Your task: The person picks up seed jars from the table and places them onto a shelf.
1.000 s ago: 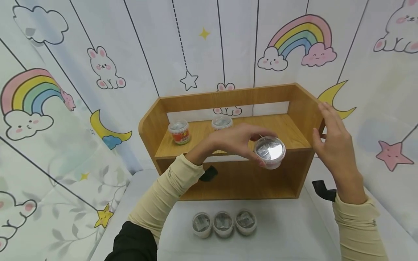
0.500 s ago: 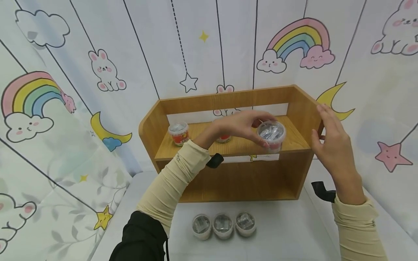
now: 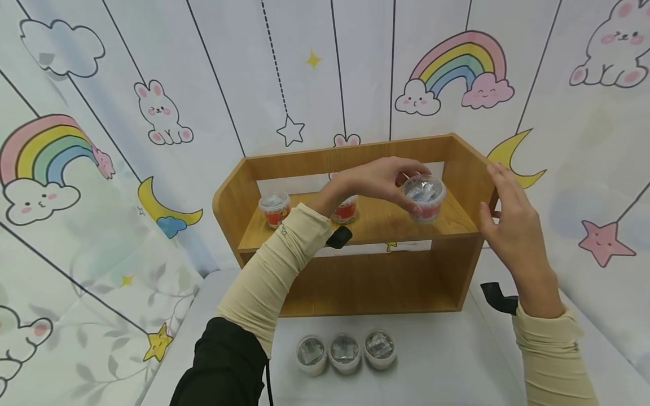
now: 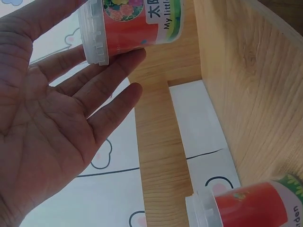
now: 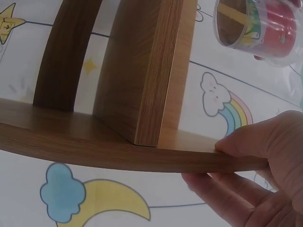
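Observation:
My left hand (image 3: pixel 383 179) holds a lidded plastic tub (image 3: pixel 426 206) by its sides, above the right part of the shelf unit's upper board (image 3: pixel 376 228). In the left wrist view the tub (image 4: pixel 137 35) shows a red label with flowers. Thumb and fingers of my right hand (image 3: pixel 520 242) lie on either side of the unit's right side panel (image 5: pixel 113 158). Two similar tubs stand on the upper board: a left tub (image 3: pixel 275 210) and a middle tub (image 3: pixel 345 210), the latter partly behind my left arm.
On the white table (image 3: pixel 437 361), in front of the wooden shelf unit (image 3: pixel 376 282), several more items stand: a row of three lidded tubs (image 3: pixel 345 354). A curtain with cartoon prints (image 3: pixel 223 62) hangs behind and to the left.
My left hand has raised the tub from in front of the upper board's edge to above the board, tilting it more upright. My right hand stays at the side panel.

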### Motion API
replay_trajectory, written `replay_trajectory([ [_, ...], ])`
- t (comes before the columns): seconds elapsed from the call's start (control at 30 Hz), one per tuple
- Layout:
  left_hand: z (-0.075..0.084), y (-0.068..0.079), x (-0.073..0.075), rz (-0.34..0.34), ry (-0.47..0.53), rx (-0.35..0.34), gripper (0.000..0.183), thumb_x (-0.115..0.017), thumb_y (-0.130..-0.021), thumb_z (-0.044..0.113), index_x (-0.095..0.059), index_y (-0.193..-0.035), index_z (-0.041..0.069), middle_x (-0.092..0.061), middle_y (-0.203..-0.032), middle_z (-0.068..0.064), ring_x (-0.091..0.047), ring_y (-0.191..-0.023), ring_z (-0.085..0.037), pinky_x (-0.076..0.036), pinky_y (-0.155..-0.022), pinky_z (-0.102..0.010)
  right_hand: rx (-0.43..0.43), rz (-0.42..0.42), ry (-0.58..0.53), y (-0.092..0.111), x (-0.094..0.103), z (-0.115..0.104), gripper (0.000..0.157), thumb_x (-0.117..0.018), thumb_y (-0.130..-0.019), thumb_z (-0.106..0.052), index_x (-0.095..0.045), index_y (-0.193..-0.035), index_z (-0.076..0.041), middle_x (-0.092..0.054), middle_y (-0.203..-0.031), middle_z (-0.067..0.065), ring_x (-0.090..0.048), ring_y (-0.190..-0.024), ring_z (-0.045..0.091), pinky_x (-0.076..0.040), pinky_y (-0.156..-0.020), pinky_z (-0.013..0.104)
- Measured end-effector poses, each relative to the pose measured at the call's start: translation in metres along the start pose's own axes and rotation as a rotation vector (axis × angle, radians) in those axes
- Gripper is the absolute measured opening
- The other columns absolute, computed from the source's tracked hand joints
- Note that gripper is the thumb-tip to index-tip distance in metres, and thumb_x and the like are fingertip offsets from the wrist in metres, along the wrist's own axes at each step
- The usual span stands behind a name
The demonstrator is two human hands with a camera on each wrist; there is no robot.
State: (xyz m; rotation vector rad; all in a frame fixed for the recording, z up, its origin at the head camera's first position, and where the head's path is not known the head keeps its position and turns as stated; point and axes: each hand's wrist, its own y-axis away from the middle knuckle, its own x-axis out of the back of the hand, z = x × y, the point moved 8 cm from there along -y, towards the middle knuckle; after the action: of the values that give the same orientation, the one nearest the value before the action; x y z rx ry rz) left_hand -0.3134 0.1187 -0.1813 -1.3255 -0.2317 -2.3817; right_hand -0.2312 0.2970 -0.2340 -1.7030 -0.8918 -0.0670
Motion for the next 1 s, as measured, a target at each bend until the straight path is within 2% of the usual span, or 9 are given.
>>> replay_trajectory([
  [0.2,-0.005,-0.009,0.001,-0.01,-0.013,0.018,0.071,-0.081,-0.082,0.025,-0.047,-0.141,0.007,-0.056,-0.127,-0.006,-0.057,-0.108,-0.018,-0.048,-0.089,-0.021,0.008,0.0,-0.004,0.001,0.0,0.0,0.077,-0.067,-0.086,0.009,-0.036,-0.153,-0.013,-0.035,-0.156,0.009,-0.045,-0.132,0.041,-0.05,-0.072,0.066],
  [0.4,-0.017,-0.02,0.005,0.004,-0.014,0.078,0.072,-0.08,-0.082,0.029,-0.046,-0.142,0.009,-0.056,-0.128,-0.005,-0.054,-0.111,-0.018,-0.048,-0.088,-0.021,0.008,0.0,-0.001,0.002,0.0,0.0,0.077,-0.067,-0.086,0.009,-0.036,-0.153,-0.014,-0.035,-0.156,0.009,-0.044,-0.132,0.04,-0.05,-0.072,0.065],
  [0.6,-0.027,-0.03,-0.003,-0.018,-0.042,0.11,0.072,-0.079,-0.083,0.034,-0.047,-0.142,0.009,-0.055,-0.129,-0.005,-0.051,-0.114,-0.015,-0.046,-0.088,-0.019,0.013,0.003,-0.002,0.002,0.001,-0.001,0.078,-0.067,-0.085,0.01,-0.036,-0.153,-0.014,-0.035,-0.156,0.008,-0.045,-0.131,0.04,-0.05,-0.072,0.065],
  [1.0,-0.045,-0.038,-0.013,-0.048,-0.052,0.187,0.07,-0.077,-0.084,0.036,-0.046,-0.141,0.009,-0.053,-0.13,-0.005,-0.051,-0.115,-0.014,-0.045,-0.089,-0.02,0.022,0.01,0.0,0.001,0.002,-0.001,0.078,-0.067,-0.085,0.01,-0.037,-0.153,-0.014,-0.036,-0.156,0.007,-0.045,-0.132,0.038,-0.052,-0.071,0.063],
])
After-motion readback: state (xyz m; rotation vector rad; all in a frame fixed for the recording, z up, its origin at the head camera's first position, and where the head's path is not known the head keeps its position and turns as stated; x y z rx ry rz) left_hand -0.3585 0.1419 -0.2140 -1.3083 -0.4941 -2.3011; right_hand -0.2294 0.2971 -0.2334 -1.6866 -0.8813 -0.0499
